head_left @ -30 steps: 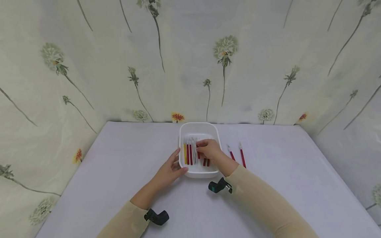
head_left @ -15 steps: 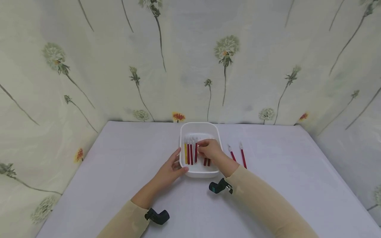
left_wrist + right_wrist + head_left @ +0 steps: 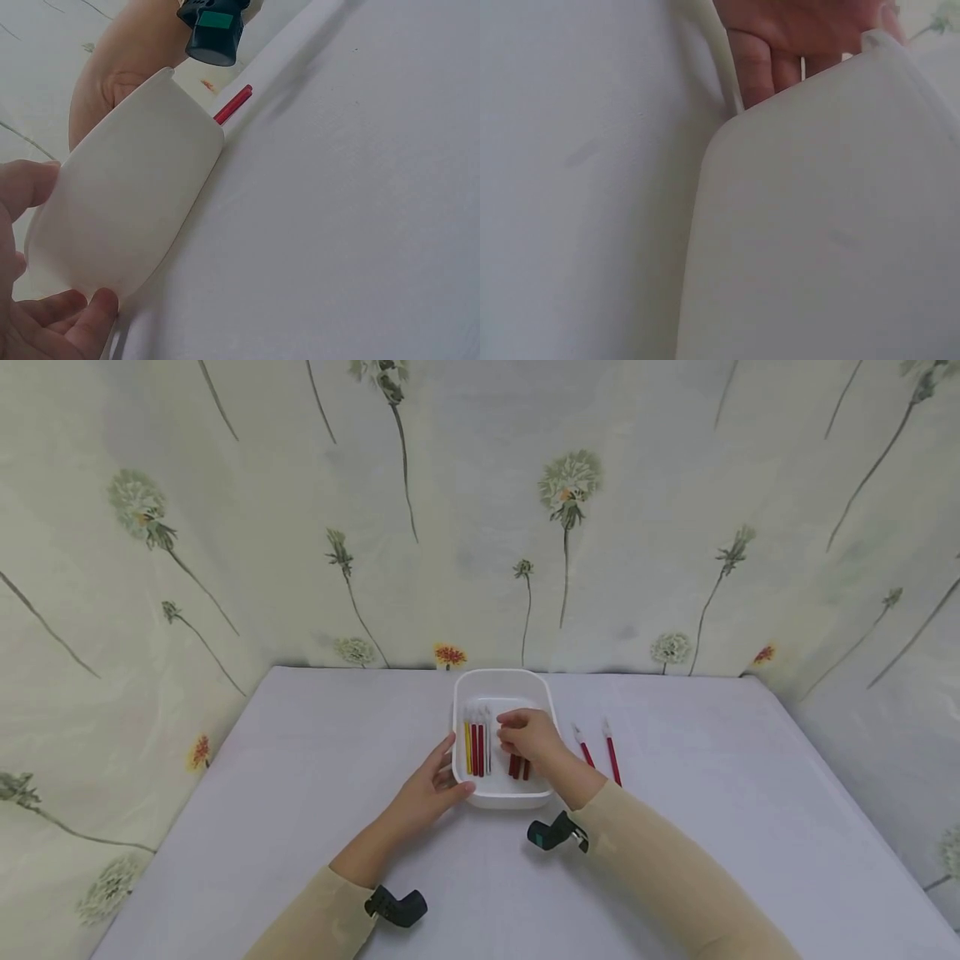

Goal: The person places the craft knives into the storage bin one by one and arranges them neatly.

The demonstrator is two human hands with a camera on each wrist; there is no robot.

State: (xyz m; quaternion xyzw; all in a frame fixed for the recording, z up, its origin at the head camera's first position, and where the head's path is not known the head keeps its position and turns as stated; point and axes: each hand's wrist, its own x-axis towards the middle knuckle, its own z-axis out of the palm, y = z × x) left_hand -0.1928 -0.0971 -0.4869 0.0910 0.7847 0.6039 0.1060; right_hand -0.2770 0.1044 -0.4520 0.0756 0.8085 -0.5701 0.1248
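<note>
A white rectangular plastic container [image 3: 504,800] stands on the table, holding several slim pens with clear tips. A yellow pen [image 3: 468,747], two red pens [image 3: 477,750] and a silver one [image 3: 488,752] lie side by side on its left. More red pens [image 3: 526,770] lie partly hidden under my right hand [image 3: 534,739]. That hand reaches inside, thumb and forefinger pinching a red pen [image 3: 512,766] whose upper part is mostly covered. My left hand [image 3: 423,793] grips the container's near left corner; the left wrist view shows its fingers [image 3: 96,319] against the wall.
Two more red pens [image 3: 612,758] with clear tips lie on the white tablecloth [image 3: 690,735] right of the container. A flower-printed backdrop [image 3: 480,527] rises behind the table. Each wrist carries a black camera [image 3: 397,907].
My right hand has shifted the pinched red pen from beside the silver pen rightward, towards the other red pens. The left hand has kept its grip on the container.
</note>
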